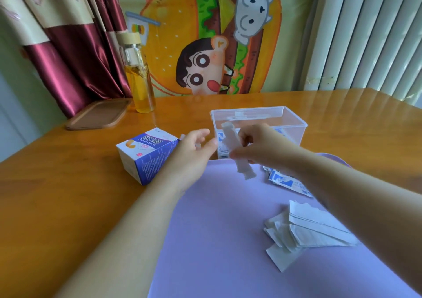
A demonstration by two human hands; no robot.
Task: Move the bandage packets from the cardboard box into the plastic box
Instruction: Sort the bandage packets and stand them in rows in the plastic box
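Note:
A white and purple cardboard box [146, 156] stands on the wooden table, left of centre. Behind the hands sits a clear plastic box [290, 124] with blue and white bandage packets [222, 148] inside at its front left. My right hand [260, 147] pinches a long white bandage strip [242, 167] in front of the plastic box, the strip hanging down and to the right. My left hand [194, 153] hovers just right of the cardboard box, fingers loosely spread near the strip's upper part, holding nothing that I can see.
A purple mat [217, 240] covers the near table. On it lie blue and white packets [285, 181] under my right forearm and a heap of white paper wrappers [303, 229]. A glass bottle [139, 78] and a brown tray [98, 115] stand at the back left.

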